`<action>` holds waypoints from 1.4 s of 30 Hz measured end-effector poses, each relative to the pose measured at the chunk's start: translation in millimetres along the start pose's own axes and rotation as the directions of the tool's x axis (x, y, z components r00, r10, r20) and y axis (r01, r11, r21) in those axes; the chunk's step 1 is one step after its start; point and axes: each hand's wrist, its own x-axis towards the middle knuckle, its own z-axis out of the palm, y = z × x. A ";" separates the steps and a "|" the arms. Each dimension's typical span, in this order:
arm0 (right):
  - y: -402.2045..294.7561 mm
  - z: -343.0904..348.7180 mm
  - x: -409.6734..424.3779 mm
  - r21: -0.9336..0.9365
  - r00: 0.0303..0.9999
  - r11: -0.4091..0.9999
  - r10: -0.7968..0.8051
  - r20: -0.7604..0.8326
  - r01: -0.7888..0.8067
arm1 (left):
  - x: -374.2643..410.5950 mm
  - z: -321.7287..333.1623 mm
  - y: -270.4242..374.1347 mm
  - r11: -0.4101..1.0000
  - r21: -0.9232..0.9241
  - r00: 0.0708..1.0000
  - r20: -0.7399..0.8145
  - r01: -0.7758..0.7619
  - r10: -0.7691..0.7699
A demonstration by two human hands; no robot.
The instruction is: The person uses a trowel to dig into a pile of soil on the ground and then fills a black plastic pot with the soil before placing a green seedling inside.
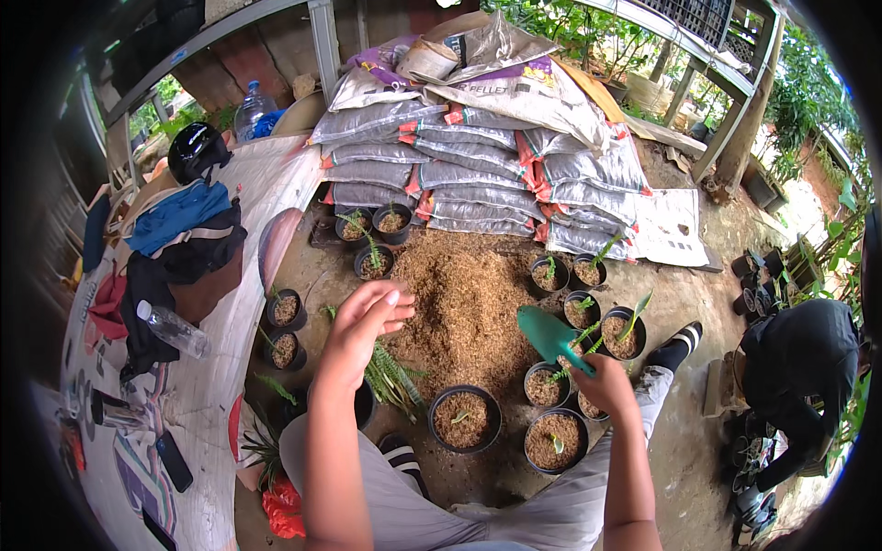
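My right hand (pixel 608 387) grips the handle of a green hand trowel (pixel 548 332), whose blade points up and left over several small potted plants. My left hand (pixel 364 322) is raised near the left edge of a heap of brown, husk-like potting medium (pixel 458 310), fingers loosely apart with nothing visible in them. Between my legs stands a black plastic pot (pixel 466 419) filled with the same medium, a small leaf cutting at its centre. To its right is a similar pot (pixel 556 442) with a short green shoot. Loose green fronds and leaves (pixel 393 375) lie below my left hand.
Stacked plastic sacks (pixel 475 172) rise behind the heap. Small fern pots (pixel 393 222) line both sides. A covered table (pixel 227 289) at left carries clothing, a plastic bottle (pixel 172 330), a phone (pixel 173 460) and a helmet (pixel 198 153). Another person (pixel 799 365) bends over at far right.
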 end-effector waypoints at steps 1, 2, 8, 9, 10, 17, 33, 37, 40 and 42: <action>9.8 14.3 10.2 0.009 0.999 1.000 0.017 0.036 -0.018 | -0.6 0.4 -4.5 0.992 -0.124 1.000 -0.030 -0.001 -0.002; 8.8 28.7 19.2 0.007 0.994 0.999 0.039 0.098 -0.040 | -4.4 -2.7 -9.6 0.971 -0.240 0.997 -0.070 -0.007 -0.011; 19.3 126.6 59.4 -0.001 0.965 0.995 0.093 0.244 -0.096 | -4.6 -15.3 -22.6 0.784 -0.620 0.972 -0.197 -0.022 -0.128; 17.0 142.3 66.1 -0.010 0.959 0.994 0.109 0.263 -0.110 | -3.9 -19.9 -21.1 0.764 -0.643 0.971 -0.211 -0.048 -0.117; 17.9 156.3 73.2 0.014 0.947 0.991 0.121 0.299 -0.131 | -2.1 -23.5 -22.4 0.741 -0.668 0.969 -0.220 -0.068 -0.109; 31.7 273.6 126.9 0.230 0.867 0.896 0.259 0.425 -0.380 | 1.7 -33.4 -22.3 0.673 -0.728 0.953 -0.278 -0.130 -0.117; 35.7 368.7 196.1 0.134 0.912 0.953 0.212 0.352 -0.273 | 11.7 -44.8 -22.0 0.728 -0.664 0.901 -0.405 -0.171 -0.158; 37.7 350.3 170.8 0.246 0.894 0.917 0.197 0.402 -0.313 | 7.7 -43.1 -19.5 0.741 -0.644 0.905 -0.407 -0.190 -0.122; 43.7 327.3 142.0 0.252 0.880 0.915 0.181 0.440 -0.314 | 3.1 -41.2 -20.5 0.760 -0.618 0.900 -0.424 -0.203 -0.104; 41.5 308.8 122.7 0.276 0.873 0.902 0.185 0.451 -0.333 | -0.3 -43.2 -18.8 0.778 -0.589 0.896 -0.436 -0.216 -0.081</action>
